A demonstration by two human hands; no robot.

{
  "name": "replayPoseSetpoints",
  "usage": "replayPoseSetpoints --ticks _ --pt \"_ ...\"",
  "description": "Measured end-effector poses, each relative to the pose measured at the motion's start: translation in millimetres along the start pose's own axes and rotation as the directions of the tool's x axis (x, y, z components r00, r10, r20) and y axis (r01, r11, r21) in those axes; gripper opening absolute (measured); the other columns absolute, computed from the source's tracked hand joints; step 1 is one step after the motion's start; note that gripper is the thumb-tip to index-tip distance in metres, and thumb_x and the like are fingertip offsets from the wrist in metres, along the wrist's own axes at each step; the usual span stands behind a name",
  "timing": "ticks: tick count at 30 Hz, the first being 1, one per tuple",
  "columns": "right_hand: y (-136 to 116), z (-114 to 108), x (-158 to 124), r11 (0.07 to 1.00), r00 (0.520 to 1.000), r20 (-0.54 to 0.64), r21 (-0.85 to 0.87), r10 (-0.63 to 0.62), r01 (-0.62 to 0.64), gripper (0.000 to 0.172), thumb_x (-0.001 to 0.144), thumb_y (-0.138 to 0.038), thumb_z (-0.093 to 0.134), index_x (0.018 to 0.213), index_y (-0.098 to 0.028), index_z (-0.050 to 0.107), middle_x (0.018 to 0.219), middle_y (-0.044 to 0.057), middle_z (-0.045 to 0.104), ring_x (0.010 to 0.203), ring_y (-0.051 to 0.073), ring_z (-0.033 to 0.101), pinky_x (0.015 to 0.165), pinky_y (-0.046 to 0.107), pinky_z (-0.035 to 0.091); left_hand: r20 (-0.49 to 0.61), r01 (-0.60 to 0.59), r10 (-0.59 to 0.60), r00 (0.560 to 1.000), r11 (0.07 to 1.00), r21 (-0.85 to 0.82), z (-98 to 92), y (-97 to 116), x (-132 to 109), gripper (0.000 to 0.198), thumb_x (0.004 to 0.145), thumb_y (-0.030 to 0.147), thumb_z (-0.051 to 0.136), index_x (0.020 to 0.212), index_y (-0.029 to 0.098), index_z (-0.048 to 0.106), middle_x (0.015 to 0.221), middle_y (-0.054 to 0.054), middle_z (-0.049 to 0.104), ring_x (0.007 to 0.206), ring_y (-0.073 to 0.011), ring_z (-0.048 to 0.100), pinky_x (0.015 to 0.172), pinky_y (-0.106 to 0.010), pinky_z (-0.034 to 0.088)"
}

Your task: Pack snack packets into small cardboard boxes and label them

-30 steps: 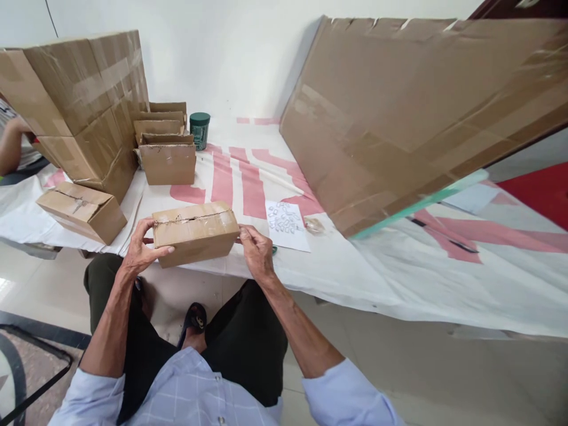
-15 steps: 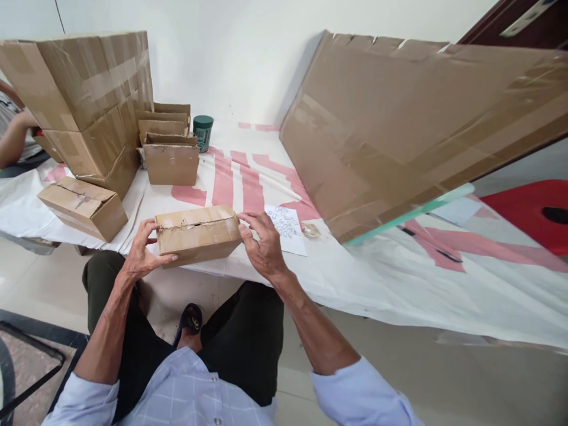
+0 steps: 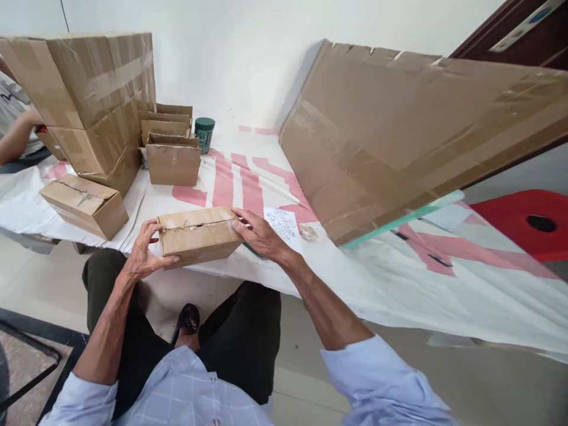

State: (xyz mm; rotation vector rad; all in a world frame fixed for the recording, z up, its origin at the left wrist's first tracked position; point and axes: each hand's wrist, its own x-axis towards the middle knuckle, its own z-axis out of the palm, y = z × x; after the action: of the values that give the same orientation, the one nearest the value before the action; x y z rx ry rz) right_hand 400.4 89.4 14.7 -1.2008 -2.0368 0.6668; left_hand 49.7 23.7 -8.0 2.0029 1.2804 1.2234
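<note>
A small taped cardboard box (image 3: 199,235) rests at the near edge of the white and pink covered table (image 3: 399,278), just above my knees. My left hand (image 3: 142,254) grips its left end, thumb along the front face and fingers curled over the top. My right hand (image 3: 261,234) lies against the box's right end with its fingers reaching onto the top corner by the tape seam. A white paper sheet with small printed marks (image 3: 284,222) lies just right of that hand.
A second small box (image 3: 84,204) sits to the left. Large stacked cartons (image 3: 89,100) and several small boxes (image 3: 173,155) stand behind, beside a green jar (image 3: 205,132). A big cardboard-wrapped panel (image 3: 399,130) leans at the right. Another person's arm (image 3: 15,139) shows far left. A red stool (image 3: 528,222) stands right.
My right hand has risen from the box's lower right end to its top right corner. The box has stayed in my left hand's grip at the table edge.
</note>
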Motion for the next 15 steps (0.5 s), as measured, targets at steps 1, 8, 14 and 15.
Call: replayPoseSetpoints --ticks 1,8,14,15 --pt "1 0 0 1.000 1.000 0.011 0.011 0.009 -0.010 0.057 0.105 -0.055 0.052 0.150 -0.023 0.063 0.140 0.014 0.071 0.114 0.030 0.072 0.100 0.049 0.062 0.001 0.002 -0.002 1.000 1.000 0.002 -0.2 0 0 0.072 0.067 0.051 0.097 0.126 0.028 0.062 0.145 -0.012 0.054 0.132 -0.0323 0.060 0.098 -0.048 0.063" --pt "-7 4 -7 0.989 0.999 -0.025 -0.147 -0.038 0.034 0.055 0.106 -0.052 0.051 0.150 -0.023 0.062 0.141 0.016 0.069 0.125 0.034 0.069 0.108 0.055 0.059 0.012 0.030 -0.030 0.999 1.000 0.010 -1.6 1 3 0.069 0.069 0.048 0.095 0.124 0.028 0.060 0.145 -0.012 0.054 0.133 -0.0332 0.060 0.097 -0.049 0.062" --pt "-15 18 -11 0.968 0.996 -0.031 -0.238 -0.084 0.074 0.060 0.107 -0.052 0.050 0.157 -0.020 0.054 0.163 0.018 0.054 0.153 0.037 0.052 0.125 0.059 0.048 -0.001 0.038 -0.038 0.999 0.999 0.024 -0.9 0 4 0.070 0.067 0.050 0.096 0.123 0.028 0.060 0.141 -0.011 0.055 0.131 -0.0330 0.061 0.096 -0.049 0.062" --pt "-16 20 -12 0.971 0.996 -0.040 -0.229 -0.075 0.064 0.062 0.107 -0.052 0.050 0.160 -0.019 0.051 0.164 0.019 0.053 0.153 0.037 0.051 0.125 0.060 0.048 -0.003 0.038 -0.038 0.999 0.999 0.022 -0.7 0 4 0.071 0.067 0.050 0.097 0.124 0.028 0.060 0.141 -0.011 0.055 0.131 -0.0331 0.060 0.096 -0.049 0.062"
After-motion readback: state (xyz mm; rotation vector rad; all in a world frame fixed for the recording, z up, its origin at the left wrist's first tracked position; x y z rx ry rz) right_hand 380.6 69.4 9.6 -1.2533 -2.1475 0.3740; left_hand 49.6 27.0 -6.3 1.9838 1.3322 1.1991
